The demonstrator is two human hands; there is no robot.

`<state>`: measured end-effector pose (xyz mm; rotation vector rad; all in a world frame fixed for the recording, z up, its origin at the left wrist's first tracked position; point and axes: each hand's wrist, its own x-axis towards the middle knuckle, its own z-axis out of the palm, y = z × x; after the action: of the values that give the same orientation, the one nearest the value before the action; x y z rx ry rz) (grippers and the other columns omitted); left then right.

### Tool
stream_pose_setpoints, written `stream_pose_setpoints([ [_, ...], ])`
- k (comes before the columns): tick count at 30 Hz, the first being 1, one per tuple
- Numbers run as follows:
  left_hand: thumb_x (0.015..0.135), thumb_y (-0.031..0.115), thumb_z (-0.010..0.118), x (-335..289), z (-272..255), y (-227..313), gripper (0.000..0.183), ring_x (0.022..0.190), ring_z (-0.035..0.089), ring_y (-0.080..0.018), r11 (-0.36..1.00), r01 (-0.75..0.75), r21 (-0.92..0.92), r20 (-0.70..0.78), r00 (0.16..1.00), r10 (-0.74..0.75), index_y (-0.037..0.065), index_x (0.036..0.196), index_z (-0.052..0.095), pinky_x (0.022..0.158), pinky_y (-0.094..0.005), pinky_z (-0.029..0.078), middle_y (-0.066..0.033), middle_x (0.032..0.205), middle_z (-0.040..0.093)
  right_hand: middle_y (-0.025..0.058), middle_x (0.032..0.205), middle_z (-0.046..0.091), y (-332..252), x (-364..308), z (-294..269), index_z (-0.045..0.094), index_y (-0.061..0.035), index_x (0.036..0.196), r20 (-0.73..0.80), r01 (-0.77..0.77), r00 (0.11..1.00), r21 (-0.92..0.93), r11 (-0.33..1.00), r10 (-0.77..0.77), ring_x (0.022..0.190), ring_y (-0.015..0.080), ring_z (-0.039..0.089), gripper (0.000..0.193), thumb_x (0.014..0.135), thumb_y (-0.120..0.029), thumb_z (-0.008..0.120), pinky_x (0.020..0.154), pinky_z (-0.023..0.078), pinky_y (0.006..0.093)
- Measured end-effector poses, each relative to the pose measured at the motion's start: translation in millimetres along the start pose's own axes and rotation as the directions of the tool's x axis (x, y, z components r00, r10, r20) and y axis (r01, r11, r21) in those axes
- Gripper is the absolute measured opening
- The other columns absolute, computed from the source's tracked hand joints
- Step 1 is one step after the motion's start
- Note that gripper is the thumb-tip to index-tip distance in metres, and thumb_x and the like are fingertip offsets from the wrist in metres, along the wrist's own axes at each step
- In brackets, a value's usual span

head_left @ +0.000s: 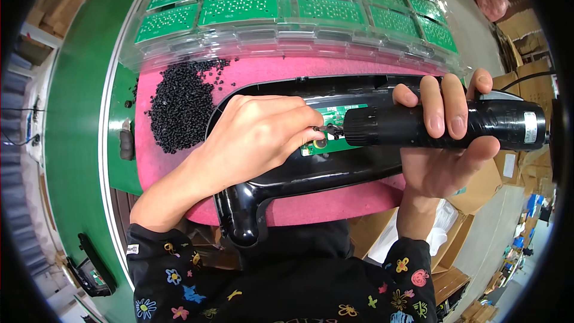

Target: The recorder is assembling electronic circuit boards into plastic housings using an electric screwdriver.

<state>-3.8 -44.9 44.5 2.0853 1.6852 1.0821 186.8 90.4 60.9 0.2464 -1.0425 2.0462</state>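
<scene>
My right hand (433,170) is wrapped round a black electric screwdriver (388,125), held nearly level with its bit toward the left. At the bit's end, my left hand (257,128) pinches a small black screw (315,128) between thumb and forefinger; the fingertips partly hide it. Beneath both hands lies a glossy black plastic housing (311,173), its hollow side up. Inside it sits a green circuit board (348,109), partly covered by the screwdriver and my left fingers. The housing's rounded stub (242,218) points toward me.
A pink mat (359,200) lies under the housing. On its left is a heap of small black screws (179,107). Stacked clear trays (287,45) of green circuit boards (239,6) stand behind. At far left, a green bench (78,143) carries another black housing (92,269). Cardboard boxes (478,188) stand right.
</scene>
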Motion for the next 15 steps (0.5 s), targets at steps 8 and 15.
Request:
stream_pose_setpoints([
  [8,0.076,0.007,0.081,-0.7,-1.0,-1.3,0.016,0.069,0.068,-0.028,0.998,0.009,-0.058,0.018,1.0,-0.008,0.0,0.083,0.068,0.061,-0.0356,0.055,-0.0107,0.075,0.068,-0.0088,0.088,0.052,-0.5,-0.6,1.1,0.04,-0.0196,0.128,-0.002,0.001,1.0,-0.021,1.0,-0.001,0.086,0.0101,0.051,0.056,0.09,-0.039,0.077,0.097,0.034,0.0396],
  [15,0.075,0.0,0.079,-1.7,0.5,0.8,0.015,0.07,0.068,-0.0286,0.992,0.073,-0.106,0.037,0.997,-0.069,-0.001,0.085,0.069,0.061,-0.0351,0.054,-0.0116,0.077,0.068,-0.0095,0.085,0.053,-0.5,0.6,-0.6,0.043,-0.0201,0.127,0.093,-0.003,0.996,-0.012,1.0,0.004,0.083,0.0096,0.052,0.059,0.086,-0.039,0.081,0.095,0.035,0.0381],
])
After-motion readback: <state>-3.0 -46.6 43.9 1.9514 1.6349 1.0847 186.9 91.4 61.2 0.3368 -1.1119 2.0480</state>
